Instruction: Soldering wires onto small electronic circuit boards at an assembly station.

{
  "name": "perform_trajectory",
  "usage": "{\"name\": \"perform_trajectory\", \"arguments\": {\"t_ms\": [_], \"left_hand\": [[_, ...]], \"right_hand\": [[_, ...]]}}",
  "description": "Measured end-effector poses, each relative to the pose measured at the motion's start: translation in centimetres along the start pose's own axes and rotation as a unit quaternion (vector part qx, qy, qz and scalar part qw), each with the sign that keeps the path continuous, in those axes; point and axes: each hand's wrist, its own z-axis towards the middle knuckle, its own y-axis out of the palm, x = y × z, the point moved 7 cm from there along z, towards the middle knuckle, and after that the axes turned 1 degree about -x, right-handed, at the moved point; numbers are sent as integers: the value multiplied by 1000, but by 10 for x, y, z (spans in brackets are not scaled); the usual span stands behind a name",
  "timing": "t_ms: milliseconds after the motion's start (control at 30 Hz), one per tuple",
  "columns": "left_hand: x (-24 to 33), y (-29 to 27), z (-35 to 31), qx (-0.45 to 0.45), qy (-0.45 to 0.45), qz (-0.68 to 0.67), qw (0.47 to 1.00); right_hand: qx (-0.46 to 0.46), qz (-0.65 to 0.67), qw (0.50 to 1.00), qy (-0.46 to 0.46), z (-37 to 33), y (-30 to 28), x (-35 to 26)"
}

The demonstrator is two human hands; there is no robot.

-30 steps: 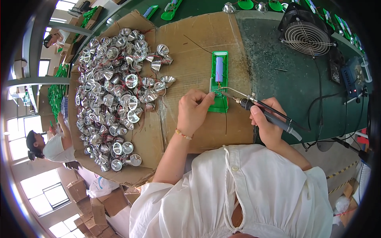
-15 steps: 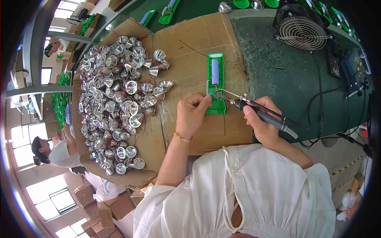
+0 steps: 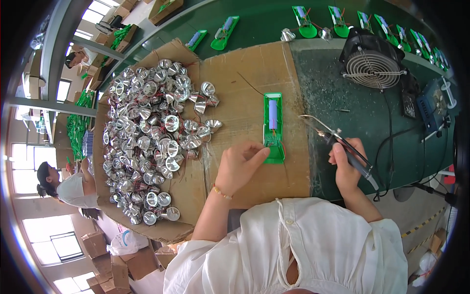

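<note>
A green plastic housing (image 3: 278,156) lies lengthwise on the cardboard sheet, with a blue-violet cylindrical battery cell (image 3: 272,115) and a small green circuit board (image 3: 272,140) inside it. Thin wires run from the cell to the board. My left hand (image 3: 243,165) is closed at the housing's left edge, thumb and forefinger gripping it beside the board; the fingertips are partly hidden. To the right, clear of the housing, my right hand (image 3: 347,165) grips a grey-handled soldering iron (image 3: 354,162) with a thin metal feed tube along it, tip pointing up-left.
On the left, a cardboard box (image 3: 188,215) holds a heap of silver reflector cups (image 3: 147,127) with red wires. A black fan with a wire grille (image 3: 374,69) and a blue soldering station (image 3: 431,110) stand right. More green housings (image 3: 225,33) line the far side. Cables hang at right.
My right hand has drawn the soldering iron away from the board, to the right. My left hand stays at the housing. The whole view has shifted, showing more of the far side.
</note>
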Motion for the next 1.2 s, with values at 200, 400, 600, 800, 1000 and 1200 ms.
{"name": "perform_trajectory", "arguments": {"t_ms": [200, 400, 600, 800, 1000, 1200], "left_hand": [[19, 11, 16, -13, 70, 220, 973], [69, -12, 145, 124, 122, 223, 959], [89, -35, 227, 257, 181, 138, 939], [86, -19, 168, 276, 289, -28, 916], [64, -48, 159, 231, 230, -195, 925], [70, -62, 153, 173, 228, -314, 905]], "right_hand": [[58, -12, 998, 7, 15, -21, 15], [72, -33, 997, 11, 21, -18, 19], [76, -45, 996, 16, 19, -19, 20], [87, -80, 993, -10, 18, -23, 19], [69, -81, 994, -20, 20, -11, 16], [87, -132, 987, -25, 20, -6, 14]]}}
